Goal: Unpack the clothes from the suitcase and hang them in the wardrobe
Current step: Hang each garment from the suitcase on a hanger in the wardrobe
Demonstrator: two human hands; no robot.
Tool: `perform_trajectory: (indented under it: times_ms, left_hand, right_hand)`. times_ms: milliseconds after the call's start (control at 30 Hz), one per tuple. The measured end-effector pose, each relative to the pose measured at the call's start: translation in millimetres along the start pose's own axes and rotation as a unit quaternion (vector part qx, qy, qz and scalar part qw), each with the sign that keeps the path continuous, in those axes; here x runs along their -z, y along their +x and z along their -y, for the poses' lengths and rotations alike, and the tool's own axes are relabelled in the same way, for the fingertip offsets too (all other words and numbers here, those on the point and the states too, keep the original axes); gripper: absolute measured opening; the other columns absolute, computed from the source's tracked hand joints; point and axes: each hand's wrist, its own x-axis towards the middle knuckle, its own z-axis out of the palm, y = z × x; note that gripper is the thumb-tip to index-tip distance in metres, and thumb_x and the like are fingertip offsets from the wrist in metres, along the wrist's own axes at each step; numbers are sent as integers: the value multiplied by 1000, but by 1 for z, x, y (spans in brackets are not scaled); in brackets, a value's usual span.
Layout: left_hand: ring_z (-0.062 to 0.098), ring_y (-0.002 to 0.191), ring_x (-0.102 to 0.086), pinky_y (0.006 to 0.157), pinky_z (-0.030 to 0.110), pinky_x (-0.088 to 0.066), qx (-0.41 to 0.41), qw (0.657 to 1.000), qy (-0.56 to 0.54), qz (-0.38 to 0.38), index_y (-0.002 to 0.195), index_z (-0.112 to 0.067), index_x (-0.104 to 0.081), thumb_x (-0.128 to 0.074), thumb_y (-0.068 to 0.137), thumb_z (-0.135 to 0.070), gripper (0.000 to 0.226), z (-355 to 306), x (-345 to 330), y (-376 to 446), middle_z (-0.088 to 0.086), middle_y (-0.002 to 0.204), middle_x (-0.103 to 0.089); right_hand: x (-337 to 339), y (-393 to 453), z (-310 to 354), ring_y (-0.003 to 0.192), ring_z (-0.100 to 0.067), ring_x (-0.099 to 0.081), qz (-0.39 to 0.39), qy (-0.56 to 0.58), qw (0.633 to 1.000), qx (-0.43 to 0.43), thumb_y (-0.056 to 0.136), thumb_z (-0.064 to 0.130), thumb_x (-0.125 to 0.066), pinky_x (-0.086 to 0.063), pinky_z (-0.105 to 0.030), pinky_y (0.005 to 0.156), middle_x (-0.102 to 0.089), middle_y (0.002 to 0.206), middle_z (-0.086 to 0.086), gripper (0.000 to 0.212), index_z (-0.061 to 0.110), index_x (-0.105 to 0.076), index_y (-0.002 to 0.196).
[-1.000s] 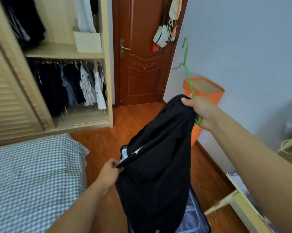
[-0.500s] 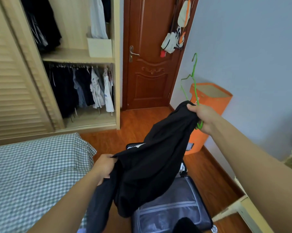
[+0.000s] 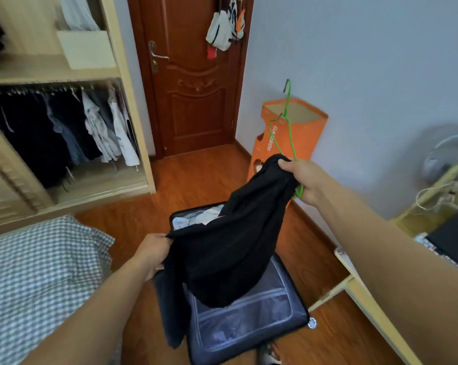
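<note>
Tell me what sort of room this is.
Most likely a bedroom: a bed with a checked cover, an open wardrobe with clothes on a rail, and an open suitcase on the wooden floor.

The black garment (image 3: 230, 248) hides much of the open suitcase (image 3: 249, 325) and the green hanger's (image 3: 285, 122) lower part; the wardrobe (image 3: 64, 75) runs off frame.

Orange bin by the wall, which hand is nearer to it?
Right. The right hand holds the black garment and green hanger just in front of the orange bin. The left hand grips the garment's lower edge near the bed, well away.
</note>
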Motion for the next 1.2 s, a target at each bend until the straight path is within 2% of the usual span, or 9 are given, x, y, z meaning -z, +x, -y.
perform_trajectory:
  times_ms: [500,633,733,767,833,900,967,1067,1200]
  left_hand:
    - [27,78,-66,74,36,-52,29,989,-68,-131,91,-16,-73,-51,99,-12,23,-25,-139,40,11,87,-74]
    - [29,77,-69,73,42,-57,6,991,-64,-121,95,-19,-75,-48,96,-10,28,-25,-149,42,8,84,-76]
    - [29,81,-72,77,45,-60,-25,992,0,-125,95,-20,-77,-52,97,-12,27,-24,-127,49,7,85,-77]
    - [30,80,-72,75,45,-60,-32,994,45,-99,96,-17,-78,-56,97,-12,22,-21,-115,49,7,84,-76]
    - [25,79,-72,69,38,-58,-20,987,149,62,104,-9,-76,-66,97,-14,13,-19,-90,41,6,86,-77]
    - [18,95,-74,79,32,-60,30,935,254,246,114,-12,-73,-71,94,-15,20,-17,-68,27,1,100,-78]
    - [16,103,-73,87,32,-60,40,893,308,325,120,-16,-71,-70,93,-10,27,-13,-60,16,-2,108,-78]
    - [17,97,-75,82,32,-61,26,911,305,275,119,-17,-70,-64,96,-9,25,-10,-58,7,1,105,-78]
    - [28,77,-76,67,39,-64,46,960,256,106,99,-12,-69,-58,99,-11,11,-7,-54,10,15,87,-76]
  right_hand:
    - [113,122,-20,76,-21,-68,82,-63,992,-69,97,20,-63,-51,-26,56,-71,100,-12,11,13,-64,106]
    - [124,120,-29,70,-17,-67,56,-34,995,-69,98,20,-61,-48,-23,50,-71,89,-6,7,14,-63,99]
    - [126,119,-38,77,-20,-62,-19,-100,995,-23,97,24,-64,-44,-28,62,-66,86,-4,14,17,-60,86]
    - [125,116,-38,79,-21,-59,-49,-139,989,4,96,25,-65,-42,-30,66,-63,85,-4,19,19,-58,80]
    - [126,114,-36,80,-22,-59,-97,-158,982,42,94,24,-66,-43,-34,71,-62,83,-6,22,20,-58,74]
    - [119,109,-28,81,-22,-64,-98,-127,985,60,95,22,-67,-49,-35,73,-67,86,-4,16,19,-63,79]
    - [103,103,-20,81,-20,-65,-67,-97,991,68,95,22,-66,-51,-33,73,-70,89,-4,12,20,-65,84]
    - [75,99,-21,87,-20,-66,-19,-111,990,82,95,21,-67,-52,-34,76,-71,95,-6,8,20,-67,87]
    - [57,90,-22,86,-19,-63,8,-139,986,97,95,19,-66,-47,-32,78,-68,93,-7,11,10,-70,98]
